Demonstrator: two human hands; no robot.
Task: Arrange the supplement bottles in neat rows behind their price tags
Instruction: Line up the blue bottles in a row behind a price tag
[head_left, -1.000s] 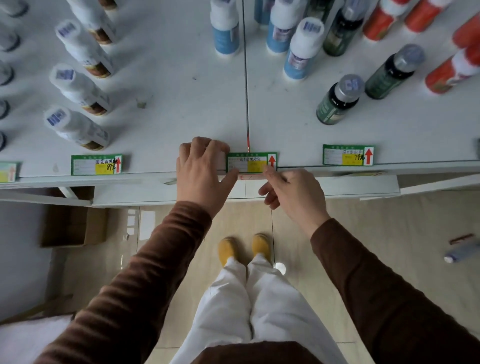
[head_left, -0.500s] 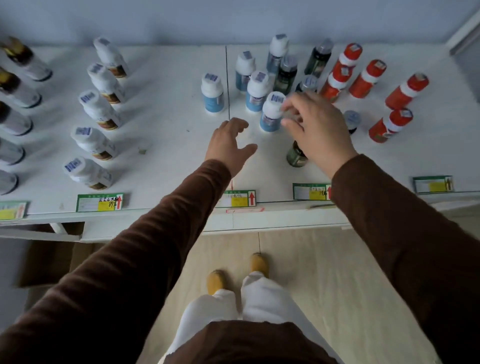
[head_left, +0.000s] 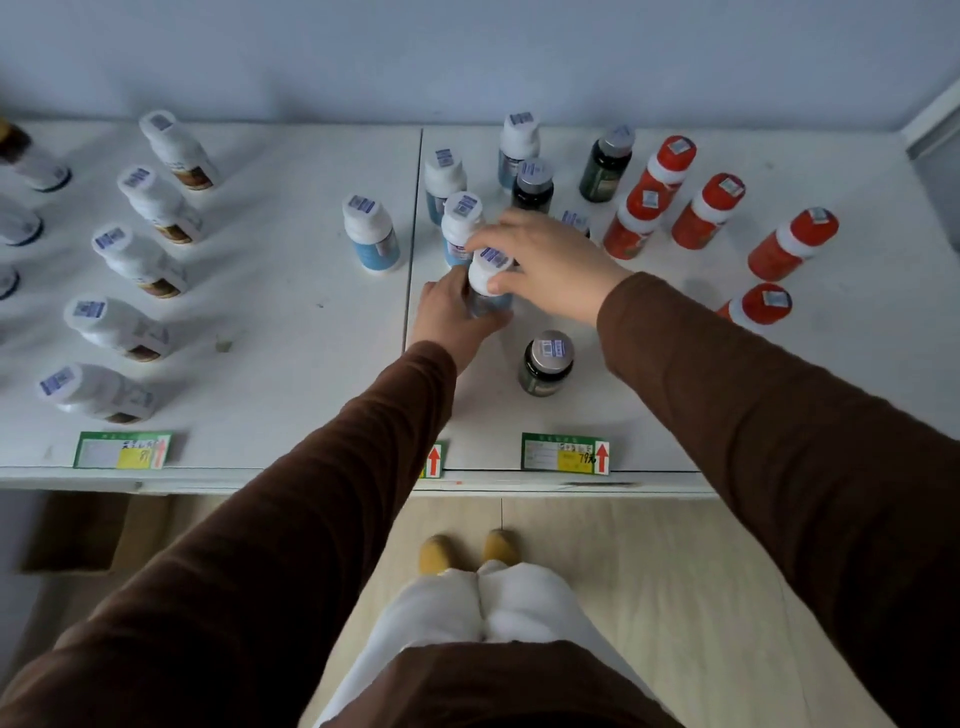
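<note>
Head view: the blue-label bottle (head_left: 489, 280) stands just behind the dark green bottle (head_left: 545, 364), on the shelf (head_left: 291, 332) a little right of its seam. The right hand (head_left: 550, 265) has a narrow grip pinching the white cap; the left hand (head_left: 452, 317) cups the body, its grip holding the lower half. It looks like light, rigid plastic with a smooth, probably slippery label, and tall enough to tip. Taking it low on the body seems safest; the cap alone may twist.
</note>
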